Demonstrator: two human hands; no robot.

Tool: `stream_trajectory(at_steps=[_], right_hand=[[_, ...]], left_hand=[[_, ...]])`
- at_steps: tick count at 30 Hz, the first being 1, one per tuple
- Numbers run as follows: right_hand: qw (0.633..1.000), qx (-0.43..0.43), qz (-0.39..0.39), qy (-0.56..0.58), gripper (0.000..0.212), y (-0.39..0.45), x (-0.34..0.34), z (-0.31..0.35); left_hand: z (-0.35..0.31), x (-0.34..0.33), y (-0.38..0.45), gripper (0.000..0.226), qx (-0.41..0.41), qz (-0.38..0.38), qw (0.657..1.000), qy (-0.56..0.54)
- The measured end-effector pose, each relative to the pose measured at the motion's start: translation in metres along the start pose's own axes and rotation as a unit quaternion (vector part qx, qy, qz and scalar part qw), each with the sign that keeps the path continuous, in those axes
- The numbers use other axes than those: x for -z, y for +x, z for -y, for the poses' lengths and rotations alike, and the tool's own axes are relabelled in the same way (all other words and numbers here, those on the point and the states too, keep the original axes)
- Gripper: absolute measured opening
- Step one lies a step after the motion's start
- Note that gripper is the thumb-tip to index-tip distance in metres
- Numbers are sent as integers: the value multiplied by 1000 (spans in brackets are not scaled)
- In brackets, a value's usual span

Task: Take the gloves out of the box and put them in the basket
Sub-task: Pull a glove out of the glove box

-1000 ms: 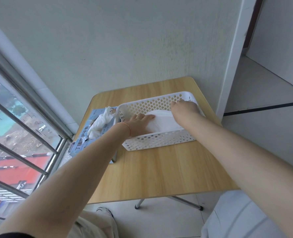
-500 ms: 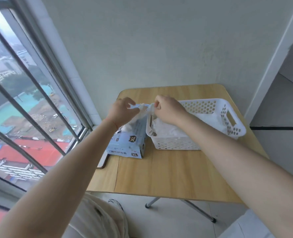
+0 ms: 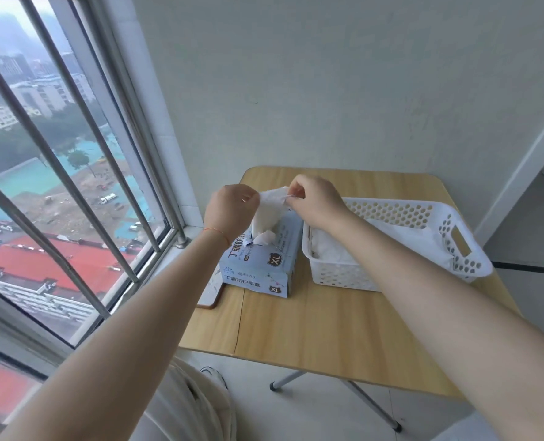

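A light blue glove box (image 3: 262, 262) marked XL stands on the left part of the wooden table (image 3: 328, 326). A white glove (image 3: 268, 211) rises out of the slot in its top. My left hand (image 3: 230, 211) pinches the glove's upper left edge and my right hand (image 3: 316, 200) pinches its upper right edge, both above the box. The glove's lower end still sits in the slot. A white perforated basket (image 3: 401, 208) stands right of the box, touching it, with several white gloves (image 3: 401, 240) lying inside.
A barred window (image 3: 73, 186) runs along the left, close to the table's edge. A flat white item with a brown rim (image 3: 209, 294) lies left of the box. A grey wall stands behind the table. Table legs (image 3: 369, 402) show below the front edge.
Both hands left the basket, went to the box and pinched a glove. Since half a second ago they have lifted it higher out of the slot. The camera swung left.
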State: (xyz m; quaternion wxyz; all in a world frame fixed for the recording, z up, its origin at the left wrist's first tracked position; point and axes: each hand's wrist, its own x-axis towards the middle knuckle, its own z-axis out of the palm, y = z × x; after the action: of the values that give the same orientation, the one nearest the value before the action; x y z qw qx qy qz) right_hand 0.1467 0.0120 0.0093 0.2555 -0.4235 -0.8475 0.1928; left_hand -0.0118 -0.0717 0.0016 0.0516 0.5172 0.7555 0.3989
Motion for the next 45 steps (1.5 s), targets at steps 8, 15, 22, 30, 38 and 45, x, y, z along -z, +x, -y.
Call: stream_trajectory(at_steps=[8, 15, 22, 30, 38, 45], right_hand=[[999, 8, 21, 38, 6, -5, 1, 14], [993, 14, 112, -46, 14, -6, 3, 29], [966, -33, 227, -115, 14, -7, 7, 37], [984, -21, 37, 174, 46, 6, 26, 56], [951, -48, -22, 304, 18, 10, 24, 61], [895, -118, -18, 431, 6, 8, 38, 59]], left_hand=[[-13, 26, 13, 19, 119, -73, 955, -261], [-27, 51, 14, 5, 133, -20, 856, -500], [-14, 54, 10, 11, 146, -14, 870, -471], [-13, 48, 5, 11, 141, 43, 909, -390], [-13, 47, -9, 29, 62, 121, 956, -259], [-9, 58, -1, 17, 81, -59, 973, -209]])
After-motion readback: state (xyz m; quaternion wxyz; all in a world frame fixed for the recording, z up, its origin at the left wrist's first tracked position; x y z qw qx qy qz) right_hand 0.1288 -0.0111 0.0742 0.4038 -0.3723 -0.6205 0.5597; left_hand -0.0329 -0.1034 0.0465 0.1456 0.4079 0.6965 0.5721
